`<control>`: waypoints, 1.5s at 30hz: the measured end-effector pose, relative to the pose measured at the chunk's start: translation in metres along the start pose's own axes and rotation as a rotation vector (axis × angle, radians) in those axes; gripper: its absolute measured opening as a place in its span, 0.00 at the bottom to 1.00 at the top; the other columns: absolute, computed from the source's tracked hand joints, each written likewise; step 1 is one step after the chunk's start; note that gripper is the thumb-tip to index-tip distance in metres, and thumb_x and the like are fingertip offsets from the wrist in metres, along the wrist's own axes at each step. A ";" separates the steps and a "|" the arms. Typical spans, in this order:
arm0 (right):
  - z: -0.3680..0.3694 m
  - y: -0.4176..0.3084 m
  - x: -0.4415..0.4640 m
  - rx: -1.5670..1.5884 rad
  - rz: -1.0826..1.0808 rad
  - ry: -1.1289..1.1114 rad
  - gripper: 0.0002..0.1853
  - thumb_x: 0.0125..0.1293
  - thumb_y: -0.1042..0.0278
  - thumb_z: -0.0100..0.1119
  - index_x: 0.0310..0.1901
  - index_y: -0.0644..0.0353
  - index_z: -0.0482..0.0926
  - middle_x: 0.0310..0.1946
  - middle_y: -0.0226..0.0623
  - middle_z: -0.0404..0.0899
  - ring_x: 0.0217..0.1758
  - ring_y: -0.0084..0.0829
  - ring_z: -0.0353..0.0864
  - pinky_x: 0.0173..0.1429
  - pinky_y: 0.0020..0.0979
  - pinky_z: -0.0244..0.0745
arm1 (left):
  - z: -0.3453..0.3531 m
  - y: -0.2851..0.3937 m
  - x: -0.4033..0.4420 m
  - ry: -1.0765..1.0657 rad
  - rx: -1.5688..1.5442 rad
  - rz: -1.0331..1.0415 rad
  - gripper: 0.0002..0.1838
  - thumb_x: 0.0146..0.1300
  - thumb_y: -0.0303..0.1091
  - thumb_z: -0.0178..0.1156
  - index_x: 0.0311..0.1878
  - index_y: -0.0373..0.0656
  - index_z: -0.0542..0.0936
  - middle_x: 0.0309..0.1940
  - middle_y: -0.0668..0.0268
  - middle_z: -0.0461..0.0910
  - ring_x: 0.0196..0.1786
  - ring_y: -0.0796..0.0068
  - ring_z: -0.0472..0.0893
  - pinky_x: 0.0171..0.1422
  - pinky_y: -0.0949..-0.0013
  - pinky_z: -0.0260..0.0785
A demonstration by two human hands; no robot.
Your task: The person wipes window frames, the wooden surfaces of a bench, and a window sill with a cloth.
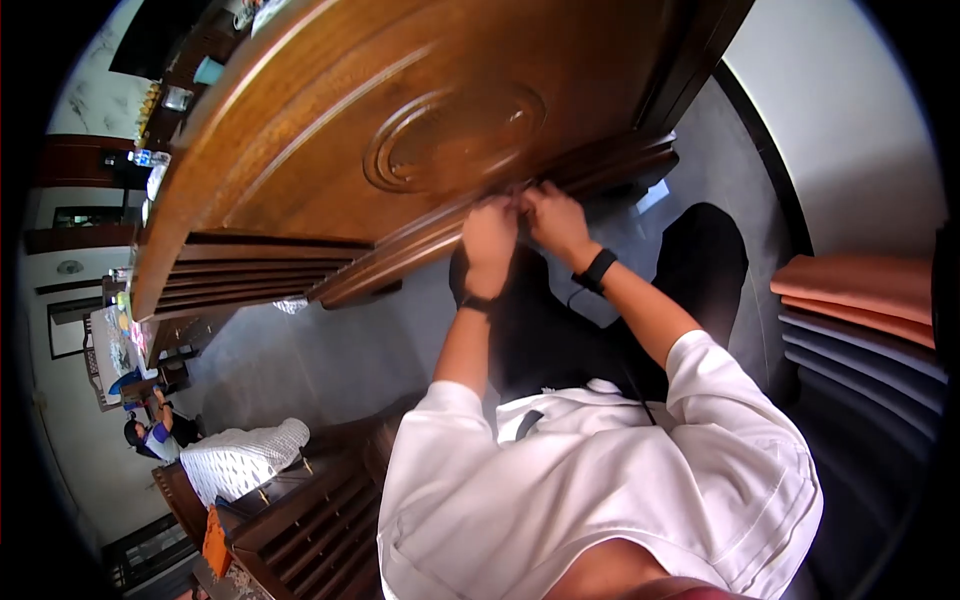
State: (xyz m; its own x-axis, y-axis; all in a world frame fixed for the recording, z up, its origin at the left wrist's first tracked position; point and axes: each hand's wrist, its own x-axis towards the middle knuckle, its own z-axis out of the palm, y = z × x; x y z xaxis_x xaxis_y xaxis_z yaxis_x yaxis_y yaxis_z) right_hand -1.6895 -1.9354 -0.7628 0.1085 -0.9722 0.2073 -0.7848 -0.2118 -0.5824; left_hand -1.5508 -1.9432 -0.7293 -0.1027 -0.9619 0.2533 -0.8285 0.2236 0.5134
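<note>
My left hand (490, 240) and my right hand (557, 222) meet at their fingertips, close to the lower rail (420, 252) of a brown carved wooden panel (330, 130). Both have their fingers curled in and look pinched together. Whatever lies between them, if anything, is too small and blurred to make out. The left hand is somewhat smeared by motion. A black band (595, 270) circles my right wrist, and a dark strap (480, 302) is on the left one. Above the hands, the panel bears a raised oval carving (455, 138).
Folded orange cloth (855, 285) tops a pile of grey cloth (865, 350) at the right. A slatted wooden bench (310, 530) stands lower left. Farther left, another person (160, 435) sits by a cluttered table. Grey tiled floor (290, 370) runs beneath.
</note>
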 end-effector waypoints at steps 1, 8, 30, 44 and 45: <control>0.001 -0.007 0.001 0.069 -0.011 0.021 0.07 0.64 0.66 0.58 0.42 0.52 0.80 0.41 0.42 0.80 0.43 0.49 0.83 0.44 0.47 0.81 | -0.006 -0.003 -0.002 0.005 -0.009 -0.019 0.09 0.65 0.35 0.60 0.35 0.43 0.86 0.33 0.52 0.84 0.37 0.46 0.83 0.42 0.49 0.77; -0.045 -0.030 0.003 0.259 -0.075 0.043 0.07 0.61 0.69 0.64 0.40 0.56 0.78 0.40 0.43 0.77 0.45 0.51 0.80 0.45 0.48 0.79 | -0.042 0.012 -0.002 -0.093 -0.010 -0.034 0.06 0.64 0.32 0.61 0.37 0.43 0.86 0.33 0.51 0.84 0.38 0.44 0.83 0.43 0.48 0.76; -0.508 -0.341 0.054 0.517 0.041 0.170 0.41 0.52 0.76 0.73 0.71 0.57 0.71 0.62 0.50 0.66 0.65 0.50 0.72 0.68 0.40 0.71 | -0.445 0.298 0.094 -0.085 -0.800 -0.220 0.09 0.61 0.18 0.66 0.45 0.34 0.82 0.45 0.63 0.81 0.50 0.73 0.81 0.49 0.71 0.78; -0.682 -0.320 0.008 0.832 0.202 0.722 0.37 0.57 0.72 0.78 0.66 0.66 0.69 0.63 0.42 0.64 0.66 0.34 0.73 0.68 0.32 0.74 | -0.445 0.510 0.143 -0.709 -1.451 -0.076 0.07 0.69 0.24 0.65 0.48 0.36 0.82 0.49 0.66 0.81 0.50 0.77 0.81 0.54 0.73 0.75; -0.697 -0.311 0.003 0.701 0.216 0.715 0.36 0.56 0.76 0.77 0.65 0.66 0.69 0.63 0.40 0.64 0.65 0.32 0.74 0.67 0.31 0.75 | -0.439 0.523 0.146 -0.745 -1.438 -0.052 0.07 0.69 0.24 0.65 0.48 0.36 0.82 0.49 0.66 0.82 0.49 0.77 0.81 0.53 0.73 0.76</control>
State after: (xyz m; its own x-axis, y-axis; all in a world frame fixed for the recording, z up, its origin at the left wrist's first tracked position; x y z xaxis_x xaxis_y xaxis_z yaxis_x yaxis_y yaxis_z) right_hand -1.8709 -1.8035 -0.0330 -0.5619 -0.7585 0.3302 -0.1860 -0.2731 -0.9438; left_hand -1.7579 -1.8982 -0.0640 -0.6774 -0.7356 -0.0008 0.2892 -0.2673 0.9192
